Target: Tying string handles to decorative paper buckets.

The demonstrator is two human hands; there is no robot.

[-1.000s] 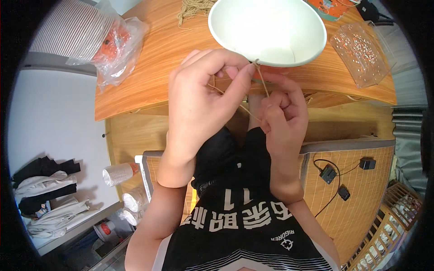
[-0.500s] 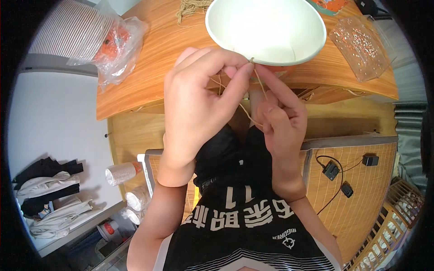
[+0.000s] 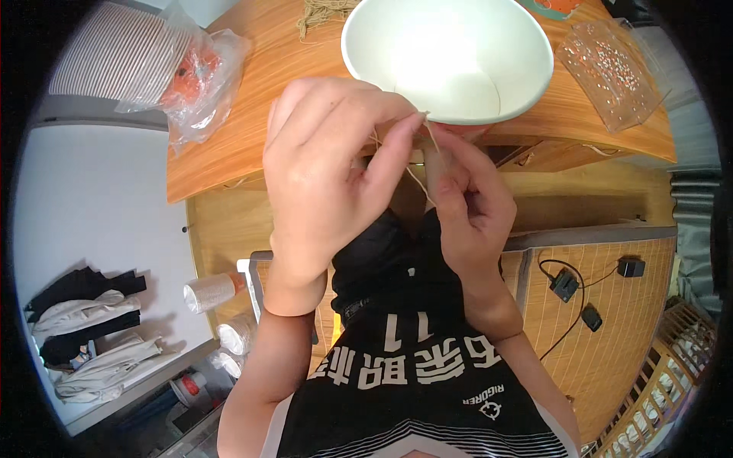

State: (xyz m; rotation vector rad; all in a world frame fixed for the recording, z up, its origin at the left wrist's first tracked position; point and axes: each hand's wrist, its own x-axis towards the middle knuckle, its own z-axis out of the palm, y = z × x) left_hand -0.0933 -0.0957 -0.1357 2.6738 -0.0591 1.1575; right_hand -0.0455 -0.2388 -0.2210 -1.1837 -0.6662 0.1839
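A thin tan string [image 3: 418, 183] runs between my two hands, just in front of the near rim of a large white-lined paper bucket [image 3: 372, 46]. My left hand [image 3: 324, 172] pinches it between thumb and forefinger, with a small end or knot showing at the fingertips. Slightly lower and to the right, my right hand [image 3: 475, 214] is closed on the string with thumb and fingers; its forefinger reaches up toward the left fingertips. Part of the string behind the left hand is hidden. The bucket stands on the wooden desk [image 3: 263, 99], its inside white.
A bundle of tan string [image 3: 324, 15] lies behind the bucket. To its right is a clear plastic tray [image 3: 607, 111] with small beads. Stacked paper buckets [image 3: 122, 57] in a plastic bag lie at the far left. Black adapters with cables [image 3: 563, 284] rest on a mat at right.
Both hands have come slightly nearer to me, away from the bucket rim. The right fingers have shifted along the string, and the loop between the hands looks smaller.
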